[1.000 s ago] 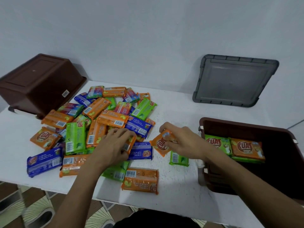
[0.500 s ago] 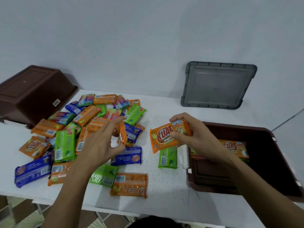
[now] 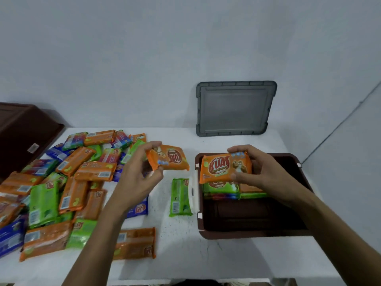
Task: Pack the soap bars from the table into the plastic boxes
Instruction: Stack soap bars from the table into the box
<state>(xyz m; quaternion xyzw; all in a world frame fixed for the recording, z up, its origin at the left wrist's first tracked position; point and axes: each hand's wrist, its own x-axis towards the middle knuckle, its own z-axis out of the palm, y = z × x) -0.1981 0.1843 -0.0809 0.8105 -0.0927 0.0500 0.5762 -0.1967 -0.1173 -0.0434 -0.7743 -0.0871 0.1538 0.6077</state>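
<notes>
Where the white table (image 3: 185, 263) met the pale wall, a grey rectangular plastic lid (image 3: 235, 108) was stood on edge and leaned against that wall. An open brown plastic box (image 3: 247, 234) was placed on the right part of the table. An upturned brown plastic box (image 3: 22, 133) was set at the far left. A loose heap of wrapped soap bars (image 3: 68, 182), in orange, green and blue, was spread over the left half of the table.

The left hand (image 3: 136, 178) was raised between the heap and the open box. An orange wrapped soap bar (image 3: 174, 158) was pinched at one end between its thumb and fingers, the print upside down to the camera.

The right hand (image 3: 266, 172) was held over the far left part of the open box. An orange soap bar marked KUAT (image 3: 222, 168) was grasped by its right end, between the fingers on the far edge and the thumb on the near edge, printed face up. It was held above the packed bars (image 3: 218, 187), green and orange, which were laid along the far side of the box floor.

A single green soap bar (image 3: 180, 197) was left flat on the table, just beside the left wall of the open box. A lone orange soap bar (image 3: 136, 242) was left near the front edge of the table, barcode side up.
</notes>
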